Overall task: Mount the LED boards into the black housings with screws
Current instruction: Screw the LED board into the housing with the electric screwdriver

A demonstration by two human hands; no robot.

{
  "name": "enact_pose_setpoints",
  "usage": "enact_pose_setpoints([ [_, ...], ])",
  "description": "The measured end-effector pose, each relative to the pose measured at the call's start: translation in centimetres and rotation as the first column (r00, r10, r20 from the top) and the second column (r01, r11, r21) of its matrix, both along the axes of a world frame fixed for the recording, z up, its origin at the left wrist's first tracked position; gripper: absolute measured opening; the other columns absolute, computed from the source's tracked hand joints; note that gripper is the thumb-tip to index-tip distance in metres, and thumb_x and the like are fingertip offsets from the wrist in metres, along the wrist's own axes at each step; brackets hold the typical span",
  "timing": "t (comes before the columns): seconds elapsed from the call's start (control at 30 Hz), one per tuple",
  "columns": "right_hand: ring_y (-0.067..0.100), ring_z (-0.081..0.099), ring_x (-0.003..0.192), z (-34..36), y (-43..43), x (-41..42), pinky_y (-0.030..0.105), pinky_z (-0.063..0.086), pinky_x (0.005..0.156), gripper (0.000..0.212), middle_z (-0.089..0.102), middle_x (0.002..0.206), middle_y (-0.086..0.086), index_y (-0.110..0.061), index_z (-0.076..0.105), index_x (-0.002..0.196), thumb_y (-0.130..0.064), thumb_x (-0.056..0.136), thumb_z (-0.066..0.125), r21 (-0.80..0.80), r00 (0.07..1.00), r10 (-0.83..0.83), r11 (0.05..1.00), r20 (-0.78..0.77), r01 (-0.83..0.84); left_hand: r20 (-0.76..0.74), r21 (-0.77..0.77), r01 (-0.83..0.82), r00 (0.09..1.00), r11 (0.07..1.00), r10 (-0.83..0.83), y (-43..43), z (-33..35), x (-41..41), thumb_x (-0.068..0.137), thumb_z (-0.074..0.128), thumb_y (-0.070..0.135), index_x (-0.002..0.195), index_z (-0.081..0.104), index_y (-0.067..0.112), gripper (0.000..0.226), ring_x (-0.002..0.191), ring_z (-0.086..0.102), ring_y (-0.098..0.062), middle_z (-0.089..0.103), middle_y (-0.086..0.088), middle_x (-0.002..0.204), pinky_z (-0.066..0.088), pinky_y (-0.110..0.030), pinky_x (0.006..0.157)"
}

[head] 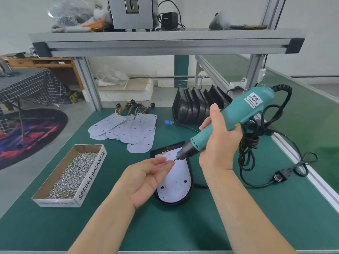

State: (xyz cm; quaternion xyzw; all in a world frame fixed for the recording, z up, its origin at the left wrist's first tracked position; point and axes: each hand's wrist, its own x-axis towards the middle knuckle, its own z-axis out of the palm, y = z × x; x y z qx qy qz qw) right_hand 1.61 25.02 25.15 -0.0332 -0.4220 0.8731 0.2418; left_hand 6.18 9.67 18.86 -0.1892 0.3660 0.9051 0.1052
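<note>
A black housing (pixel 190 173) lies on the green mat with a white LED board (pixel 176 187) seated inside it. My right hand (pixel 218 142) grips a teal electric screwdriver (pixel 236 114), tilted down to the left, its bit tip (pixel 173 160) hovering over the board's upper part. My left hand (pixel 146 178) is palm up beside the board, fingers nearly straight, fingertips at the bit tip; a small screw seems to sit there, too small to be sure. Loose LED boards (pixel 132 131) with wire tails lie further back. Empty black housings (pixel 198 107) stand in a row behind.
A cardboard box (pixel 91 180) marked SPRING BALANCER holds several silver screws at the left. The screwdriver's black cord (pixel 251 151) coils at the right, ending in a plug (pixel 281 176). A blue connector (pixel 168 123) lies mid-table. An aluminium frame shelf (pixel 165 44) spans overhead.
</note>
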Motion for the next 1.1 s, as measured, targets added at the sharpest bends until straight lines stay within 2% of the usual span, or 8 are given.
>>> enact_pose_setpoints([
  [0.17, 0.014, 0.049, 0.052, 0.2, 0.0, -0.1, 0.026, 0.042, 0.056, 0.024, 0.053, 0.055, -0.003, -0.019, 0.051, 0.080, -0.018, 0.092, 0.071, 0.012, 1.000, -0.016, 1.000, -0.014, 0.016, 0.007, 0.091, 0.058, 0.998, 0.994, -0.059, 1.0, 0.5, 0.1, 0.075, 0.052, -0.022, 0.113, 0.057, -0.016, 0.038, 0.087, 0.075, -0.029, 0.070, -0.029, 0.106, 0.062, -0.032, 0.074],
  [0.33, 0.012, 0.049, 0.051, 0.3, -0.1, -0.3, 0.023, 0.043, 0.054, 0.022, 0.053, 0.054, -0.005, -0.018, 0.052, 0.080, -0.018, 0.090, 0.071, 0.013, 0.999, 0.004, 1.000, -0.042, -0.003, 0.056, 0.150, -0.003, 0.998, 0.989, -0.005, 1.8, 0.2, -0.1, 0.084, 0.048, -0.022, 0.109, 0.058, -0.013, 0.028, 0.079, 0.075, -0.032, 0.072, -0.028, 0.096, 0.062, -0.037, 0.072],
  [0.43, 0.012, 0.050, 0.050, 0.2, -0.2, -0.4, 0.022, 0.043, 0.052, 0.023, 0.053, 0.054, -0.004, -0.018, 0.051, 0.078, -0.020, 0.087, 0.073, 0.019, 0.999, 0.015, 1.000, -0.045, -0.014, 0.053, 0.191, -0.020, 0.999, 0.981, 0.010, 1.8, 0.1, -0.3, 0.076, 0.047, -0.022, 0.117, 0.056, -0.015, 0.043, 0.094, 0.072, -0.036, 0.068, -0.030, 0.110, 0.061, -0.041, 0.080],
  [0.53, 0.013, 0.049, 0.050, 0.1, -0.4, -0.5, 0.021, 0.042, 0.051, 0.023, 0.052, 0.055, -0.002, -0.017, 0.051, 0.077, -0.023, 0.083, 0.073, 0.044, 0.999, 0.022, 0.999, -0.040, -0.020, 0.031, 0.222, 0.013, 0.999, 0.975, -0.020, 1.6, 0.1, -0.6, 0.089, 0.030, -0.023, 0.127, 0.051, -0.016, 0.045, 0.115, 0.063, -0.039, 0.062, -0.032, 0.124, 0.055, -0.045, 0.092],
  [0.77, 0.015, 0.048, 0.051, -0.4, -1.0, -0.6, 0.024, 0.042, 0.055, 0.020, 0.052, 0.054, -0.001, -0.017, 0.054, 0.074, -0.021, 0.083, 0.072, 0.091, 0.998, 0.026, 0.996, -0.059, -0.021, -0.014, 0.171, 0.034, 0.999, 0.985, -0.032, 1.5, -0.4, -0.9, 0.079, 0.044, -0.020, 0.128, 0.053, -0.013, 0.051, 0.116, 0.066, -0.031, 0.066, -0.027, 0.121, 0.055, -0.038, 0.094],
  [0.87, 0.015, 0.048, 0.052, -0.3, -0.9, -0.6, 0.023, 0.042, 0.055, 0.020, 0.051, 0.054, -0.001, -0.017, 0.054, 0.075, -0.020, 0.084, 0.072, 0.088, 0.998, 0.019, 0.996, -0.066, -0.013, -0.047, 0.092, 0.061, 0.997, 0.994, -0.057, 1.4, -0.8, -0.9, 0.082, 0.049, -0.017, 0.128, 0.054, -0.011, 0.047, 0.124, 0.060, -0.032, 0.065, -0.026, 0.126, 0.045, -0.038, 0.109],
  [1.0, 0.014, 0.048, 0.051, 0.2, -0.6, -0.8, 0.023, 0.042, 0.053, 0.022, 0.051, 0.054, -0.002, -0.019, 0.053, 0.073, -0.018, 0.085, 0.071, 0.062, 0.997, -0.002, 0.998, -0.074, 0.007, -0.180, -0.151, 0.017, 0.983, 0.988, -0.044, 1.0, -1.2, -0.8, 0.076, 0.061, -0.012, 0.119, 0.060, -0.007, 0.044, 0.107, 0.070, -0.023, 0.069, -0.022, 0.120, 0.056, -0.027, 0.093],
  [1.1, 0.014, 0.048, 0.050, 0.1, -0.5, -0.7, 0.022, 0.042, 0.052, 0.022, 0.051, 0.053, -0.002, -0.019, 0.053, 0.073, -0.018, 0.085, 0.071, 0.067, 0.997, 0.007, 0.998, -0.072, -0.002, -0.318, -0.343, -0.023, 0.944, 0.939, -0.093, 1.0, -1.3, -0.7, 0.085, 0.058, -0.020, 0.116, 0.062, -0.002, 0.036, 0.113, 0.068, -0.019, 0.072, -0.014, 0.117, 0.055, -0.020, 0.090],
])
